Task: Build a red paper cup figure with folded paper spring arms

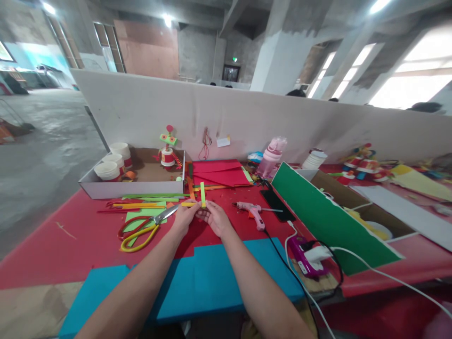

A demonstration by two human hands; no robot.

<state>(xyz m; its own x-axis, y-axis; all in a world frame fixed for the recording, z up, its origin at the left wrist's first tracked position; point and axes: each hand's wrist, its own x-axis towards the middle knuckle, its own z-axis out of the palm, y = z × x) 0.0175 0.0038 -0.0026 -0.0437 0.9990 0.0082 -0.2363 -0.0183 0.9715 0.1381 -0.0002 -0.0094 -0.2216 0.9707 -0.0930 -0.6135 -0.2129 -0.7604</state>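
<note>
Strips of yellow paper [202, 190] at frame centre, meeting at right angle; fingers of left hand [185, 218] and right hand [214, 218] pinched on them above red desk [70, 221]. Likely light, bendy, easily creased; best taken flat near join.

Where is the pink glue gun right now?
In the head view, the pink glue gun lies right of centre on the red tabletop, between the right hand and the black phone.

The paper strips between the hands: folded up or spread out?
Spread, at least their free lengths: the yellow strip runs sideways, the lime strip sticks up straight. Whether they're folded where they meet, I cannot tell.
</note>
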